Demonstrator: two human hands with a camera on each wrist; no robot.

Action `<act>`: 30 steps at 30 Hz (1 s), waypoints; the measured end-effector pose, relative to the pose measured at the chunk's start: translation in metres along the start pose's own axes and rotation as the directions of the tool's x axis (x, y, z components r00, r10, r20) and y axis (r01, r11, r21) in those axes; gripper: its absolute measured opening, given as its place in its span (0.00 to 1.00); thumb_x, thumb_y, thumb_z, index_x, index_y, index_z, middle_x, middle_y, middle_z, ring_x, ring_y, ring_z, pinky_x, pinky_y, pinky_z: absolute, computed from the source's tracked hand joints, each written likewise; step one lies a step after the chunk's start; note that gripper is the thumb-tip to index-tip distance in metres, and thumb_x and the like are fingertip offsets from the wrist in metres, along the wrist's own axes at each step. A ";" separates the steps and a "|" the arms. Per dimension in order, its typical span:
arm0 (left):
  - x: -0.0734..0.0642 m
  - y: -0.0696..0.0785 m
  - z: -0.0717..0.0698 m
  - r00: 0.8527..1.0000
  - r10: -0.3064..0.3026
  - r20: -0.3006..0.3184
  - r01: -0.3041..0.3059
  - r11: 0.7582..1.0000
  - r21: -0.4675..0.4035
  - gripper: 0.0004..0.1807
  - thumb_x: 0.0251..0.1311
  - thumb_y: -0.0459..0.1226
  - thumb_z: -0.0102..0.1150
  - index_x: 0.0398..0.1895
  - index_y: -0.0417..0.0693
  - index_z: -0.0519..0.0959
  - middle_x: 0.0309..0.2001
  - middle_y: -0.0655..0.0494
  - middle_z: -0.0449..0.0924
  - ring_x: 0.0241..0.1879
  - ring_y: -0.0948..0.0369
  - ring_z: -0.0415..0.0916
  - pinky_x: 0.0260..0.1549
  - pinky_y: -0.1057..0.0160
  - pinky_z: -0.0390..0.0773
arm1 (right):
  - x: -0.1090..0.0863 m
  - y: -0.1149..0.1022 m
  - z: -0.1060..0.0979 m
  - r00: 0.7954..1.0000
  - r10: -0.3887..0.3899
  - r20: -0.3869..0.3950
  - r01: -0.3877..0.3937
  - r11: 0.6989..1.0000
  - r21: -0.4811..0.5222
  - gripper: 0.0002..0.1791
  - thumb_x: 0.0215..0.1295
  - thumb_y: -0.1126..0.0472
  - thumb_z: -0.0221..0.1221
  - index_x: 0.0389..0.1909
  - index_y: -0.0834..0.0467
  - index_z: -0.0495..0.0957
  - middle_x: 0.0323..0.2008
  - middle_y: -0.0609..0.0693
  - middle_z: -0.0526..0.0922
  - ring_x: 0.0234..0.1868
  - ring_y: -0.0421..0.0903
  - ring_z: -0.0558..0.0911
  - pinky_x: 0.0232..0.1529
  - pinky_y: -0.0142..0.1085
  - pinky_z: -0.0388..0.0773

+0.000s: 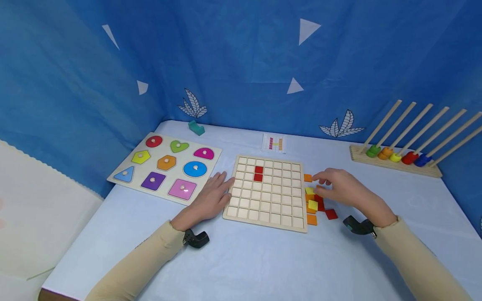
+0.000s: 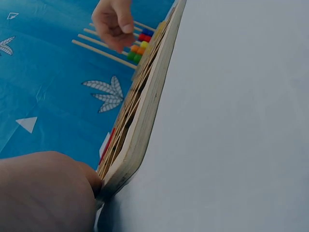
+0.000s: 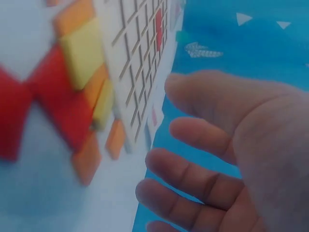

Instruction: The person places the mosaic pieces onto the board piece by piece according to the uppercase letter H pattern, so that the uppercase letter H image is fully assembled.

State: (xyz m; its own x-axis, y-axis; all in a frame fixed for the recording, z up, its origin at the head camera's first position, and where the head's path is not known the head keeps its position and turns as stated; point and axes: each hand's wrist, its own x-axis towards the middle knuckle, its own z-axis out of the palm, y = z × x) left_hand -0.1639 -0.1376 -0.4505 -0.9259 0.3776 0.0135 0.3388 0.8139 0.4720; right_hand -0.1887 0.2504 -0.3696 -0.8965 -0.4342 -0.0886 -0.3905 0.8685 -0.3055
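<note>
A square wooden grid board point(image 1: 266, 193) lies in the middle of the table, with two red tiles point(image 1: 258, 177) in neighbouring cells of one column. At the board's left edge, my left hand point(image 1: 211, 195) rests with its fingers extended and fingertips on the rim. My right hand point(image 1: 340, 186) hovers over the loose tiles at the board's right side, its fingers loosely bent and nothing between thumb and fingers in the right wrist view. Below it is a pile of red, yellow point(image 3: 84, 53) and orange tiles point(image 1: 311, 219), partly overlapping. One red tile point(image 1: 331, 214) lies at the pile's right.
A shape puzzle board point(image 1: 141, 170) with knobbed pieces lies to the left. Behind the grid are a small pattern card point(image 1: 273, 143) and, farther left, a green block point(image 1: 196, 128). A wooden peg rack point(image 1: 395, 162) with coloured rings stands at the back right, before a blue curtain.
</note>
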 end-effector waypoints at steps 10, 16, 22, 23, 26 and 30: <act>0.000 0.000 0.000 1.000 0.003 0.005 -0.003 1.000 -0.001 0.30 0.76 0.43 0.45 0.78 0.44 0.62 0.81 0.38 0.52 0.82 0.40 0.45 0.79 0.38 0.49 | -0.035 0.017 0.010 0.999 0.031 0.008 -0.031 0.999 0.042 0.30 0.49 0.56 0.77 0.55 0.59 0.84 0.47 0.54 0.86 0.44 0.49 0.79 0.37 0.36 0.82; 0.000 -0.001 0.000 1.000 0.001 -0.001 -0.001 1.000 -0.001 0.31 0.76 0.43 0.46 0.78 0.44 0.62 0.81 0.38 0.52 0.82 0.40 0.45 0.79 0.38 0.49 | -0.045 0.023 0.020 1.000 0.016 0.000 -0.016 0.998 0.053 0.32 0.45 0.54 0.80 0.54 0.60 0.85 0.47 0.54 0.86 0.44 0.47 0.79 0.39 0.39 0.85; 0.000 -0.001 -0.001 1.000 0.006 -0.006 -0.006 1.000 -0.006 0.31 0.75 0.43 0.46 0.78 0.43 0.63 0.80 0.37 0.53 0.81 0.40 0.45 0.79 0.38 0.49 | -0.050 0.026 0.028 1.000 0.007 0.015 -0.007 0.999 0.043 0.33 0.43 0.54 0.81 0.54 0.58 0.84 0.45 0.52 0.85 0.42 0.43 0.78 0.38 0.34 0.83; 0.000 -0.001 -0.001 1.000 0.008 -0.006 -0.008 1.000 -0.007 0.31 0.75 0.43 0.46 0.78 0.43 0.63 0.80 0.37 0.53 0.81 0.40 0.45 0.79 0.38 0.49 | -0.051 0.027 0.029 1.000 0.005 0.015 -0.006 0.999 0.044 0.33 0.43 0.54 0.81 0.53 0.58 0.85 0.44 0.51 0.85 0.41 0.43 0.78 0.37 0.33 0.82; 0.000 -0.001 0.000 1.000 0.008 -0.005 -0.008 1.000 -0.008 0.31 0.75 0.43 0.46 0.78 0.43 0.63 0.80 0.37 0.53 0.82 0.40 0.45 0.79 0.38 0.48 | -0.053 0.028 0.031 1.000 0.003 0.005 -0.003 0.999 0.045 0.32 0.42 0.55 0.81 0.52 0.57 0.85 0.42 0.48 0.85 0.40 0.41 0.76 0.35 0.29 0.79; 0.001 -0.001 0.001 1.000 0.005 -0.003 -0.005 1.000 -0.011 0.31 0.75 0.43 0.47 0.78 0.44 0.63 0.80 0.38 0.53 0.82 0.40 0.45 0.79 0.38 0.48 | -0.055 0.028 0.034 1.000 0.003 -0.017 -0.002 0.999 0.049 0.31 0.42 0.57 0.81 0.51 0.57 0.86 0.38 0.45 0.83 0.37 0.40 0.74 0.32 0.27 0.77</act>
State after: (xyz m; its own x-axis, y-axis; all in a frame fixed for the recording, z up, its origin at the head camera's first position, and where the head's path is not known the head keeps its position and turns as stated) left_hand -0.1650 -0.1379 -0.4516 -0.9247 0.3802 0.0180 0.3413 0.8074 0.4813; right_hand -0.1433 0.2907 -0.4052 -0.9010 -0.4275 -0.0735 -0.3779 0.8567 -0.3510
